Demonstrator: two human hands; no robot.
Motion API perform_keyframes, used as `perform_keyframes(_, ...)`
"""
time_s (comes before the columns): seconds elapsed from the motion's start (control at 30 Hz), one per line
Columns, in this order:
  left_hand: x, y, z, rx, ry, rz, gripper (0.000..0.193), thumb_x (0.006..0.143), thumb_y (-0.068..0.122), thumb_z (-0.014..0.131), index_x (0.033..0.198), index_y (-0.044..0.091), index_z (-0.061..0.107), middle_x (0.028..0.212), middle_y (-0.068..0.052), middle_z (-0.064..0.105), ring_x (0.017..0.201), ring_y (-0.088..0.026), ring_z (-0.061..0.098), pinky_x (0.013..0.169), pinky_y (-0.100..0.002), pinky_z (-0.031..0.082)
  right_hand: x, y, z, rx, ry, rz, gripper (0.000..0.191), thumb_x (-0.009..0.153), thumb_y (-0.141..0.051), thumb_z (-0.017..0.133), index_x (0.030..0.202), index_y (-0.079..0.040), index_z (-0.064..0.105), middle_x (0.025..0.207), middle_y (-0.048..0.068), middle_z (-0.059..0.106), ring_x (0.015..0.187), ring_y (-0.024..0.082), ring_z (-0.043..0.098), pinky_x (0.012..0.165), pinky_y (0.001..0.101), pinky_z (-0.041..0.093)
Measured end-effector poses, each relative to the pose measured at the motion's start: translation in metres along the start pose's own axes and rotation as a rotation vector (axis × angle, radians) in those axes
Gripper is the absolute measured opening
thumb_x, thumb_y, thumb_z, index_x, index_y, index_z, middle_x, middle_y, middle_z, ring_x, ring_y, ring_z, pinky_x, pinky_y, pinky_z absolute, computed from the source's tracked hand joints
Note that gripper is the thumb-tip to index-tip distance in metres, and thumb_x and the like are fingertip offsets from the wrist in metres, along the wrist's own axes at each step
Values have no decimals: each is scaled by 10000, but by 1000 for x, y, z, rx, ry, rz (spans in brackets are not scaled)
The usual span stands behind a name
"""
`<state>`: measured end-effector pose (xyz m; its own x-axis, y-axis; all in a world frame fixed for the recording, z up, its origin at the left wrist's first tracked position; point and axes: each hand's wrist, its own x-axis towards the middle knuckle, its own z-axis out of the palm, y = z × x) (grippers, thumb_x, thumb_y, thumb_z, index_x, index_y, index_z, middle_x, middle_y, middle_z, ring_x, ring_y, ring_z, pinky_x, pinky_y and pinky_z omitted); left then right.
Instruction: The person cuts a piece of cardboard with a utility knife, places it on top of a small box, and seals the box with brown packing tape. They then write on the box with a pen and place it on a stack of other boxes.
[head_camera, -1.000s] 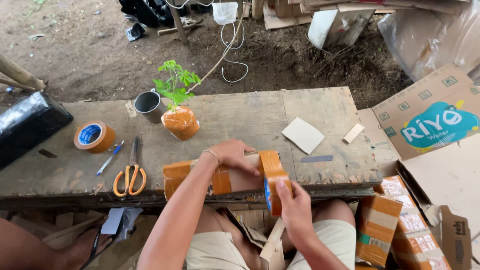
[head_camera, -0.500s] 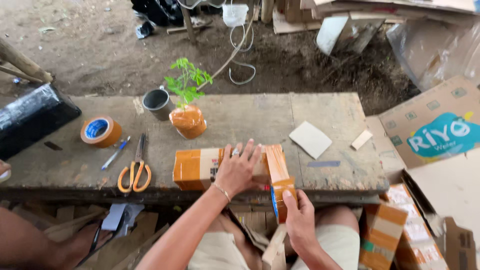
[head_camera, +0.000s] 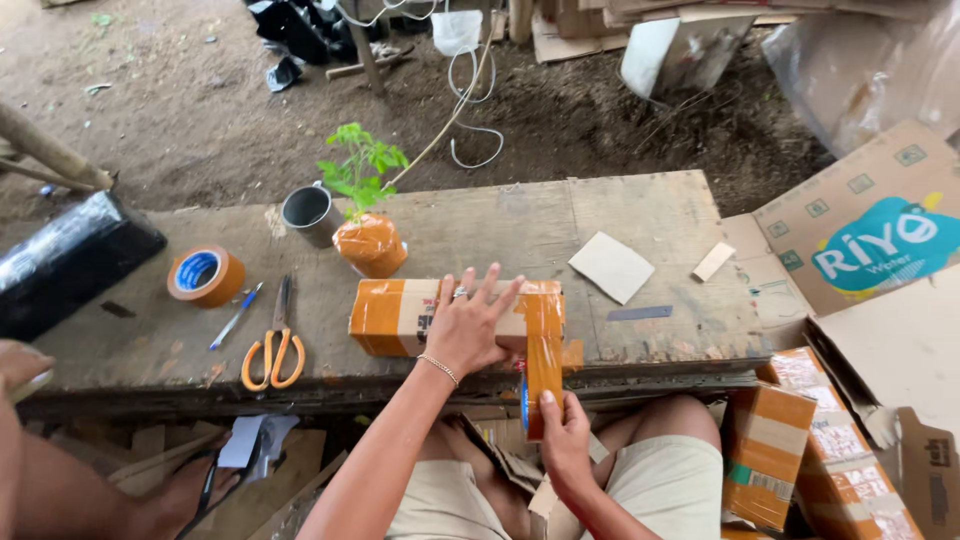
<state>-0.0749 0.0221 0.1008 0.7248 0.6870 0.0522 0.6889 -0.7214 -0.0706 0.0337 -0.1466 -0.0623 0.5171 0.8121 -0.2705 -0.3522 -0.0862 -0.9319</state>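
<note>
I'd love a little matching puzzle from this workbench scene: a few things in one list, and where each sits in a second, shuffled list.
Things:
1. orange-handled scissors
2. grey metal cup
3. orange roll of tape with blue core
4. tape-wrapped cardboard parcel

Places:
A. under the left hand
B. just left of the small green plant in its orange-wrapped pot
C. nearest the bench's left end
D. at the front edge, beside the blue pen

Pairs: 1-D, 2-B, 3-C, 4-A
</note>
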Motion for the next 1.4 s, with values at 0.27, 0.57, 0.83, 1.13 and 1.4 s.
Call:
perform_keyframes(0.27, -61, 60, 49, -83, 401, -358, 1144, 638, 319, 889, 1578, 76, 283, 1603, -205, 205, 1472, -384, 368, 1128, -594, 337, 0, -3, -3, 0, -58, 1, 295, 1034, -273, 551, 1058, 3, 653, 907, 31, 692, 771, 77, 601, 698, 271, 528)
perform_keyframes(0.57, -65, 104, 91, -1517, 133, -750, 545, 845, 203, 791, 1320, 31, 588, 996, -78, 757, 876, -140, 686, 788, -275, 545, 18, -5, -31, -515, -103, -33, 476, 1129, -370, 427, 1062, 17, 695, 918, 144, 722, 788, 247, 661, 776, 381, 536)
perform_keyframes(0.83, -60, 96, 90, -1895, 22, -601, 401, 930, 140, 687, 1301, -4, 637, 1031, -40, 748, 850, -73, 672, 750, -258, 563, 108, -113, -103, -1456, 126, -870, 412, 892, -101, 580, 1294, -61, 660, 1369, 173, 613, 1285, 373, 528, 1065, 502, 403)
perform_keyframes(1.13, -65, 77, 89, -2092, -244, -447, 226, 997, 185, 612, 1108, -6, 660, 908, -103, 732, 791, -155, 745, 701, -294, 602, 152, -123, -121, -1353, 29, -289, 258, 903, -173, 727, 1132, -55, 710, 1070, 141, 739, 1006, 323, 693, 920, 460, 520)
perform_keyframes(1.4, -63, 75, 89, -2129, -276, -479, 195, 996, 160, 635, 1071, -18, 667, 902, -70, 710, 798, -179, 762, 672, -311, 601, 72, -154, -73, -947, -133, -514, 260, 902, -109, 688, 1157, -57, 664, 960, 102, 712, 874, 254, 695, 808, 403, 558)
